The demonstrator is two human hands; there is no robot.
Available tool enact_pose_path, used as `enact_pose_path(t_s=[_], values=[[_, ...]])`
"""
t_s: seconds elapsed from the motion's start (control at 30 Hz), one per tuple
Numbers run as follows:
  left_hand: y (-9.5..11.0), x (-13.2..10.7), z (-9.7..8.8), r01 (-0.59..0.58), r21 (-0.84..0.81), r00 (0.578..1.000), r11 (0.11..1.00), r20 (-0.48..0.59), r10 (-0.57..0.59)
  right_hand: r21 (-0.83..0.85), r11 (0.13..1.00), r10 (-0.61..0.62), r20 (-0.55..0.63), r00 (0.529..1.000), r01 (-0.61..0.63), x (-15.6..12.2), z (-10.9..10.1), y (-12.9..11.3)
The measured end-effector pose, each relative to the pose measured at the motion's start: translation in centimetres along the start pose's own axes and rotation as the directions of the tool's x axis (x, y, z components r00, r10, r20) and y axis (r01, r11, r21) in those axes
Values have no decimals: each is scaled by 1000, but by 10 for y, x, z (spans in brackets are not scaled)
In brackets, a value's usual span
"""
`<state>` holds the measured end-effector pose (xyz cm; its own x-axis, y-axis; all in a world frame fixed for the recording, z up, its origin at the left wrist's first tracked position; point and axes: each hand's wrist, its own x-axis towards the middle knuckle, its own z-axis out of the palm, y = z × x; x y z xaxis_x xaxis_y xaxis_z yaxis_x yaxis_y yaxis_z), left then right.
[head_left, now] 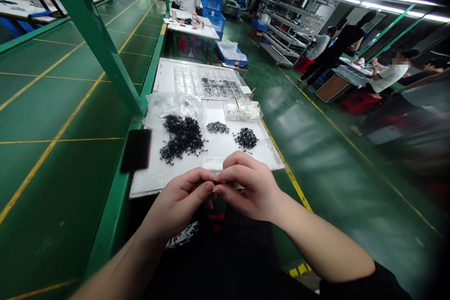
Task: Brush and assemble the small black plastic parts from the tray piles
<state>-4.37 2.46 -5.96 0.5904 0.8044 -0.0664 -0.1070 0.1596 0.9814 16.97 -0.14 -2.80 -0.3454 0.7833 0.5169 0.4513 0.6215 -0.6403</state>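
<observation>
My left hand [188,195] and my right hand [251,184] meet fingertip to fingertip above the near edge of the white work table [147,185]. Both are closed in a pinch; whatever lies between the fingers is too small or too hidden to name. Just beyond them, a large heap of small black parts [183,136] spreads on the left. A small pile of shiny little pieces [218,127] lies in the middle, and a round pile of black parts [246,138] sits to the right.
A dark phone [136,151] rests at the table's left edge beside a green post [101,51]. Behind the heaps are a clear plastic bag [172,105], a clear box [243,110] with sticks, and compartment trays [220,83]. Other people work further off.
</observation>
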Motion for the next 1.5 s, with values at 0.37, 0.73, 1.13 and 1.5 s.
enact_pose_path(t_s=[0.37,0.73,1.13,1.5], values=[[-2,-7,11,-237,454,937,859,-127,326,-119,964,217,-163,962,-237,0,19,-21],[2,-13,8,-309,539,925,784,-22,380,-7,979,206,7,978,-206,3,3,-26],[8,-24,16,-95,94,986,991,-130,106,293,955,151,-371,916,-39,7,-45,-43],[13,-21,22,-114,-36,978,993,-181,106,810,538,343,-463,817,233,7,-62,-19]])
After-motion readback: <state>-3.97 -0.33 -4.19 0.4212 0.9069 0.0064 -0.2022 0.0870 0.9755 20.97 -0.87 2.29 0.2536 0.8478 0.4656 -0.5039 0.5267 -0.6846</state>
